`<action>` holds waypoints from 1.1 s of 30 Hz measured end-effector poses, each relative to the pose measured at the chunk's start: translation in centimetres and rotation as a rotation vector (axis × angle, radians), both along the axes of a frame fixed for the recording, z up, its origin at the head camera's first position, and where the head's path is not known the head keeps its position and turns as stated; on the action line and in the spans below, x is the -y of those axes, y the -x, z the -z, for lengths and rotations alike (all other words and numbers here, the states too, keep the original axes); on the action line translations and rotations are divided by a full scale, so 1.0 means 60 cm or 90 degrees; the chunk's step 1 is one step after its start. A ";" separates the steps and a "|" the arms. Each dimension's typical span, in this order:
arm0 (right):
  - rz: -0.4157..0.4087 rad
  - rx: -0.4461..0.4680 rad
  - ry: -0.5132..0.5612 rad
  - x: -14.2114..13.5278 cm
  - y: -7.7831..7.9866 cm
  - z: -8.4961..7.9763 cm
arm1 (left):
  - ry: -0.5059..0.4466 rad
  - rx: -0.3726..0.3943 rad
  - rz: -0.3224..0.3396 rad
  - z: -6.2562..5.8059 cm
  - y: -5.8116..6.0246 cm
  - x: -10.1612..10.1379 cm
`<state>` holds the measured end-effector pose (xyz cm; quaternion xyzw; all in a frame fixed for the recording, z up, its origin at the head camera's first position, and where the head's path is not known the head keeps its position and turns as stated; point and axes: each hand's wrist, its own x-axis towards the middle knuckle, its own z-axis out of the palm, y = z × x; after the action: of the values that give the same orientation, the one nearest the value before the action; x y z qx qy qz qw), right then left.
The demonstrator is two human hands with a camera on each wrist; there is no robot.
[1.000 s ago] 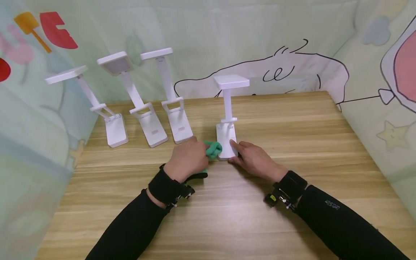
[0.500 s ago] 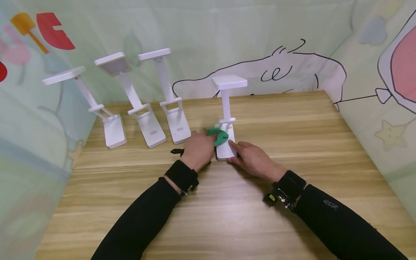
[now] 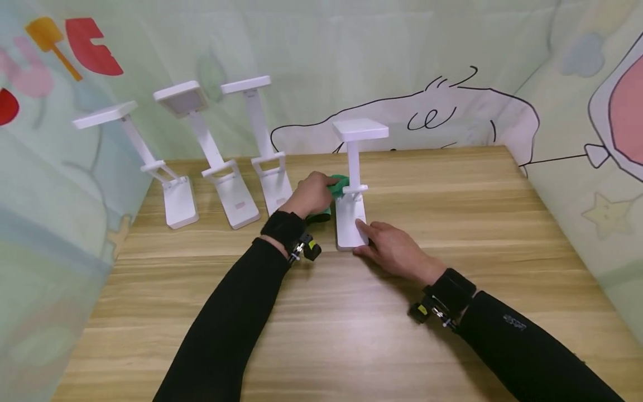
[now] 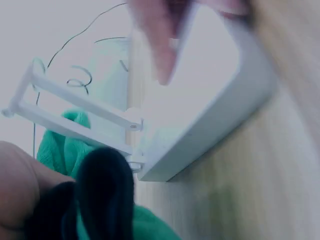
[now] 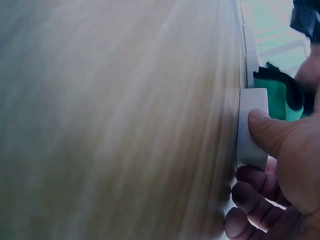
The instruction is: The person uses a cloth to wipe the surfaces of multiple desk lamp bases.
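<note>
A white desk lamp (image 3: 353, 226) stands upright in front of me, its flat square head facing down over the base. My left hand (image 3: 312, 194) grips a green cloth (image 3: 339, 186) with black edging, at the left of the lamp's lower hinge. In the left wrist view the cloth (image 4: 67, 142) bunches right behind the white hinge bars (image 4: 82, 117). My right hand (image 3: 397, 249) holds the front right corner of the lamp base, thumb on the front face in the right wrist view, where the base (image 5: 252, 137) shows end-on.
Several more white desk lamps stand in a row at the back left; the nearest lamp (image 3: 271, 187) is close behind my left hand and partly hidden by it. A printed cloth backdrop (image 3: 311, 50) borders the wooden table (image 3: 452, 201) at the back and sides.
My left hand has moved the green cloth away from me, from beside the front of the lamp base, over its top, to the hinge. The right hand keeps its hold on the base.
</note>
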<state>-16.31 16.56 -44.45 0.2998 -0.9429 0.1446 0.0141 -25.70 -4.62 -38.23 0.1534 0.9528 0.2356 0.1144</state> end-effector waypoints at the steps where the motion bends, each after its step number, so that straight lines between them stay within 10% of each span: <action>1: -0.002 -0.003 0.001 0.001 0.000 0.001 | -0.008 0.020 -0.003 0.001 0.006 -0.003; 5: -0.007 -0.014 0.005 0.003 -0.001 0.002 | 0.011 0.072 -0.021 0.001 0.020 -0.011; 12: -0.008 -0.018 0.008 0.007 -0.002 0.002 | 0.139 0.025 0.015 0.001 0.022 -0.022; 25: -0.005 -0.019 0.006 0.007 -0.003 0.002 | 0.157 -0.004 -0.065 0.021 -0.038 -0.039; 33: 0.003 -0.014 0.022 0.002 -0.003 0.002 | 0.180 -0.030 -0.033 0.029 -0.068 -0.039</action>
<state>-16.14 16.46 -44.58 0.2990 -0.9406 0.1578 0.0300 -21.61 -2.28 -39.96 0.1164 0.9826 0.0982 0.1060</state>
